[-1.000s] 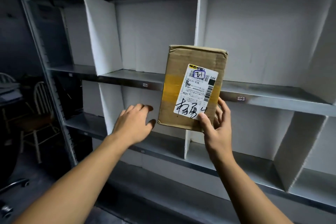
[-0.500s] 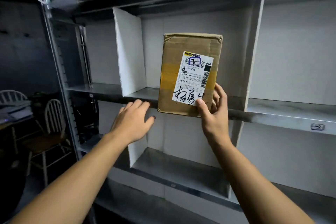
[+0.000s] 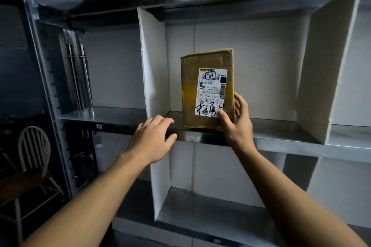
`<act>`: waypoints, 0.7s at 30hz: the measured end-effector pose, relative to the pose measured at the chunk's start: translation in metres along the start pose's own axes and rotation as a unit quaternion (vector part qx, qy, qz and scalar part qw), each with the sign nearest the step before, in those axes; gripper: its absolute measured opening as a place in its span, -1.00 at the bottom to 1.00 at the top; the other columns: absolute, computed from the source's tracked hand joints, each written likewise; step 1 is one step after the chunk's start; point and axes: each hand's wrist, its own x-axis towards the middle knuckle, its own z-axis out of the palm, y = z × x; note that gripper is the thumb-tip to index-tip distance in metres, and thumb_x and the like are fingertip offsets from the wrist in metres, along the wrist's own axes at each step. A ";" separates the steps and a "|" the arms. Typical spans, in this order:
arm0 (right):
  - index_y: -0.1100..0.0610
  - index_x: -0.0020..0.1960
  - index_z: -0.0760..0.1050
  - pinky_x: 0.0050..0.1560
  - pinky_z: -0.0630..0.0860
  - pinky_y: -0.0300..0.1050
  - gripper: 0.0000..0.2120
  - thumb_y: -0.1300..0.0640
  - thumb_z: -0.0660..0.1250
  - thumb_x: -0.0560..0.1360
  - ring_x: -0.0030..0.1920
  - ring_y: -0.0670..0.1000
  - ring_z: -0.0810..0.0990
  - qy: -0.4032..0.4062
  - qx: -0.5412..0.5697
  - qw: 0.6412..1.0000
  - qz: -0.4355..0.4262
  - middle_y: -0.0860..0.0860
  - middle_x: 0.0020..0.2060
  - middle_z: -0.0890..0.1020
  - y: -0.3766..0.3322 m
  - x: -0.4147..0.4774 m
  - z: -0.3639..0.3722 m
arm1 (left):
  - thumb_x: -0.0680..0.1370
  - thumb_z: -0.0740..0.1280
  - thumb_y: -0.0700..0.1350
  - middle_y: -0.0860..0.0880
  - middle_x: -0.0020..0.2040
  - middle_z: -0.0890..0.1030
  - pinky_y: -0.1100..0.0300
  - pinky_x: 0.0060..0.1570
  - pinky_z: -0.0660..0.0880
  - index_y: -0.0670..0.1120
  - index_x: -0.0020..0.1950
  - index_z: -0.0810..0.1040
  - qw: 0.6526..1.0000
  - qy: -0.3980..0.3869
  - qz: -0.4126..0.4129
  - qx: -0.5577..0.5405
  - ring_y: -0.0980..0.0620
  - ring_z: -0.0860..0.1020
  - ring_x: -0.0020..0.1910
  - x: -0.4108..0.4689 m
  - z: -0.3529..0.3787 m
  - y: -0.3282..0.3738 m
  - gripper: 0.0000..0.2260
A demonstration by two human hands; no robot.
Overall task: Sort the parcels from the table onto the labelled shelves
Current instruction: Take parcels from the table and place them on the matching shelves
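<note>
White spindle-back chair (image 3: 34, 147) lower left in the dark; brown surface (image 3: 18, 184) below, maybe its seat.

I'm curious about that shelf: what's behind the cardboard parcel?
The compartment's white back panel shows around the cardboard parcel; the right hand curls fingers behind its right edge. Whatever lies directly behind it is covered.

Parcel (image 3: 206, 88) on shelf (image 3: 281, 142), between dividers.

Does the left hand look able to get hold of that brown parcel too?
Probably yes: the left hand is open just left of the parcel, with nothing between them.
</note>
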 end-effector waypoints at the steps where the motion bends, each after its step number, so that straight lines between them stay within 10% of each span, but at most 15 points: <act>1: -0.24 0.46 0.22 0.30 0.52 0.15 -0.39 -0.11 0.43 0.50 0.36 -0.08 0.48 -0.005 -0.019 1.000 0.001 -0.11 0.37 0.48 0.003 0.004 0.004 | 0.58 0.21 0.12 0.08 0.30 0.44 0.05 0.25 0.30 0.08 0.38 0.36 1.000 0.001 0.002 -0.002 0.02 0.37 0.26 0.003 0.003 -0.004 -0.62; 21: -0.30 0.46 0.12 0.21 0.58 0.15 -0.20 0.10 0.53 0.45 0.23 0.10 0.60 -0.062 -0.129 0.987 0.067 0.04 0.33 0.54 0.017 0.052 0.058 | 0.57 0.25 0.09 0.09 0.26 0.46 0.10 0.23 0.30 0.05 0.36 0.42 0.997 0.034 0.041 -0.060 0.04 0.38 0.25 0.031 0.033 -0.050 -0.63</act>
